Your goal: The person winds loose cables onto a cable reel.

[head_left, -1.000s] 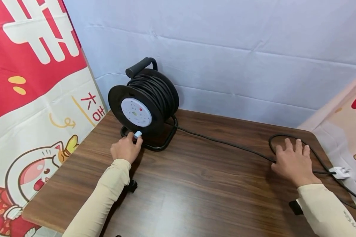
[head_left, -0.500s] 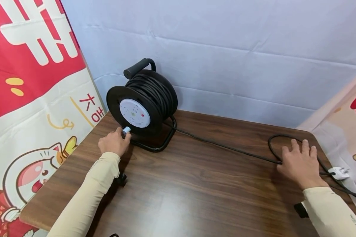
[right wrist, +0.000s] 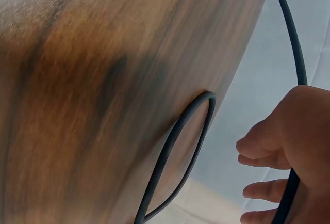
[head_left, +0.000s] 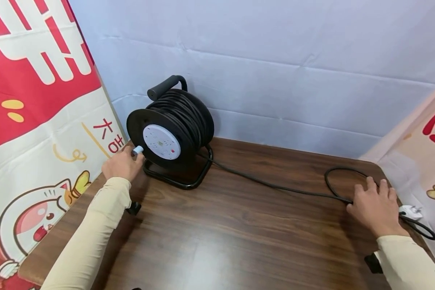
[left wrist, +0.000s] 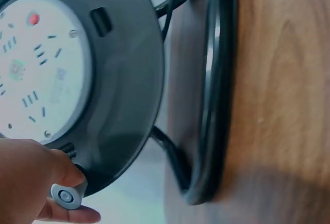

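Note:
A black cable reel [head_left: 135, 123] with a white socket panel [head_left: 161, 141] stands on its tube frame at the table's back left. My left hand [head_left: 121, 164] pinches the small pale crank knob [left wrist: 66, 196] at the left of the reel's disc. Black cable [head_left: 275, 186] runs from the reel across to my right hand [head_left: 375, 207], which lies over it with fingers spread. In the right wrist view, the cable [right wrist: 291, 33] passes behind the palm, and the fingers are not wrapped round it. Part of the cable is hidden under that hand.
A white plug [head_left: 411, 211] lies by the right table edge, with a cable loop near it. Another loop [right wrist: 167, 152] curves over the brown wooden table [head_left: 217, 225]. Cloth backdrops [head_left: 253, 60] rise closely behind and at both sides.
My left hand has moved left and a little up with the knob, turning the reel clockwise. My right hand has shifted slightly right, and the trailing cable by the plug has drawn in.

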Demonstrator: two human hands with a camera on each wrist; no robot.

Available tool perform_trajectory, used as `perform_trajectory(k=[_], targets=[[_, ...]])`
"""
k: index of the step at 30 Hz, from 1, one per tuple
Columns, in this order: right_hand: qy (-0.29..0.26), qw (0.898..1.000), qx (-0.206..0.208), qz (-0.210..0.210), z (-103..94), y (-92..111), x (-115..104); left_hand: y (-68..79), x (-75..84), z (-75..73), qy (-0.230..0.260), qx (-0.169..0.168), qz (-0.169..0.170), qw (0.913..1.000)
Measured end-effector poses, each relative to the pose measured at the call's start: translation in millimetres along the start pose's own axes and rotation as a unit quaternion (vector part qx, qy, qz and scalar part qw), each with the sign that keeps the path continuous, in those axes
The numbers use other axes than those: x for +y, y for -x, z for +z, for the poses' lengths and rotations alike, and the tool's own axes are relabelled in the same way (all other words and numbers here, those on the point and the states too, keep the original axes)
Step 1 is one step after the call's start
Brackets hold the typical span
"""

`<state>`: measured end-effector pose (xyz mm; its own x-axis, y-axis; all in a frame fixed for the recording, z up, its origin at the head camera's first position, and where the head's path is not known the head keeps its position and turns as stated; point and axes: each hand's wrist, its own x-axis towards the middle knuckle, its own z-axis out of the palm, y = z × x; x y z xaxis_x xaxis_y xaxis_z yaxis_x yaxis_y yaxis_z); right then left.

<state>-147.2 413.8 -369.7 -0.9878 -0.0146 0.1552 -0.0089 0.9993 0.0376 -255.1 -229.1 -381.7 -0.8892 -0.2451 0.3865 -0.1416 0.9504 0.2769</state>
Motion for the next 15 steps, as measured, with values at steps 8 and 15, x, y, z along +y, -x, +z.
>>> perform_trajectory(k=[8,15], targets=[[-0.020,1.000,-0.004,0.014,0.9,3.3,8.2,-14.5,-0.4,-23.5,0.014,0.029,-0.004,0.9995],[-0.025,0.999,-0.003,0.024,5.6,6.0,12.7,-21.5,3.3,-36.9,0.037,0.022,-0.008,0.9990]])
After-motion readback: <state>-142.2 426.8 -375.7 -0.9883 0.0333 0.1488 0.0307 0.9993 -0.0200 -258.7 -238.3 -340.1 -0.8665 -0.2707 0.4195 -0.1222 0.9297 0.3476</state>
